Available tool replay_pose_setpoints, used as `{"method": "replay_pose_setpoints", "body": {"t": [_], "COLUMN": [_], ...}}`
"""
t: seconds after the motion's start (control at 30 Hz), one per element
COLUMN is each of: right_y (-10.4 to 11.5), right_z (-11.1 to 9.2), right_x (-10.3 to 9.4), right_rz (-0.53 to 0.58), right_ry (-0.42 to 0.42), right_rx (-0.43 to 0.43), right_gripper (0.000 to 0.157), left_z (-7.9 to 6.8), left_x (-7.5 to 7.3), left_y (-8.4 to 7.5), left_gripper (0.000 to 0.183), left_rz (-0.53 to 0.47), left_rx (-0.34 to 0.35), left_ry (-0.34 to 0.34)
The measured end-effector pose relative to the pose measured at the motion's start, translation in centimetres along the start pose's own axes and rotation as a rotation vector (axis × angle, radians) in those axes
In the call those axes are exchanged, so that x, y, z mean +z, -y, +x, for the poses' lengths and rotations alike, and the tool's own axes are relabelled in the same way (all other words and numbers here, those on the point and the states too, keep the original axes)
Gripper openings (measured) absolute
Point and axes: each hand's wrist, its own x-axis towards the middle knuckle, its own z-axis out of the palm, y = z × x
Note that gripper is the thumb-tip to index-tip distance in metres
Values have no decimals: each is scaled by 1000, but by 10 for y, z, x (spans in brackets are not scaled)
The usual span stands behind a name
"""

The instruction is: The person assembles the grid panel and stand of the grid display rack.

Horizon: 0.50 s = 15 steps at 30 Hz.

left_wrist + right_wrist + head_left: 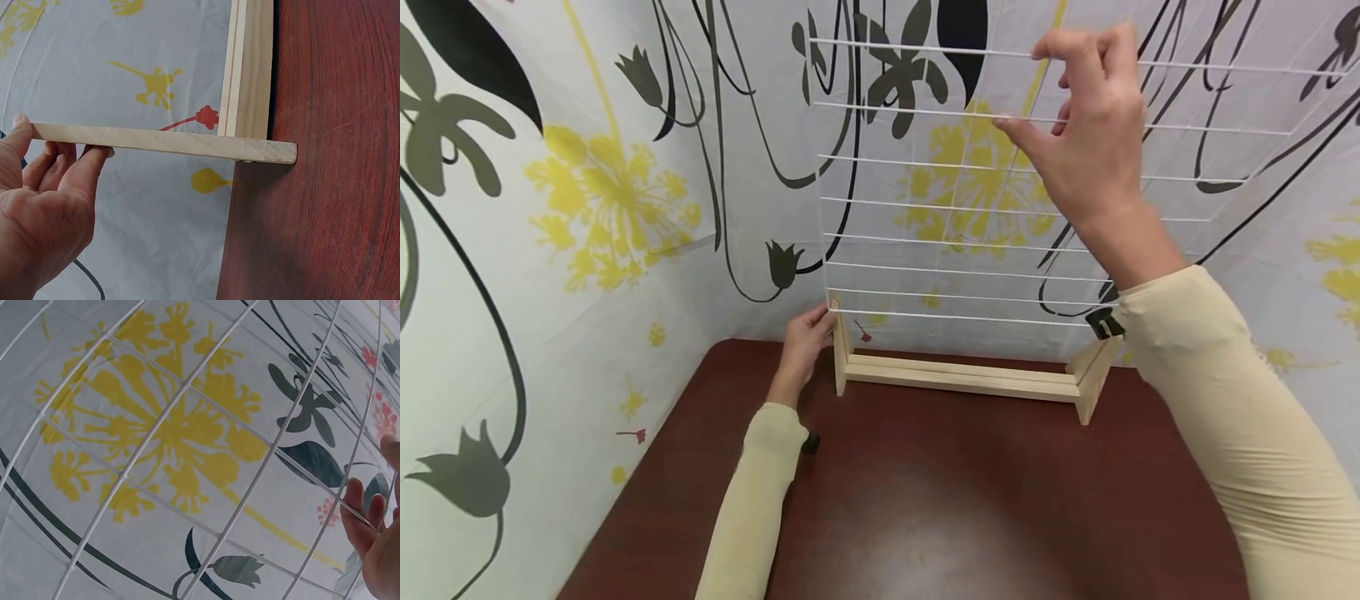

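Note:
A white wire grid panel (925,47) rises from a light wooden stand (962,375) at the back of the table. My right hand (1093,125) pinches the panel's upper wires between thumb and fingers. In the right wrist view, fingers (356,512) curl around the wires at the right edge. My left hand (801,346) grips the top of the stand's left upright (162,139), thumb on its end and fingers beneath it in the left wrist view. The panel's lower edge sits near the tops of the stand's uprights; whether it is seated in them I cannot tell.
The stand rests on a dark reddish-brown table (925,500) with rounded back corners. Behind and to the left hangs a pale sheet (647,333) printed with yellow, grey and black flowers. Dark straps (811,442) show at the sleeve cuffs.

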Motion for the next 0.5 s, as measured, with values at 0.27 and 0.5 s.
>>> {"method": "replay_pose_setpoints", "body": {"t": [0.27,0.5], "right_y": [-5,-16], "right_z": [-2,-8], "right_x": [-3,5], "right_rz": [-16,-32], "right_ry": [27,-19], "right_rx": [136,157], "right_gripper": [56,56], "left_z": [-2,-6], "left_x": [1,1], "left_y": [-3,2], "left_gripper": [50,50], "left_rz": [16,20], "left_rx": [14,56], "left_ry": [2,22]}}
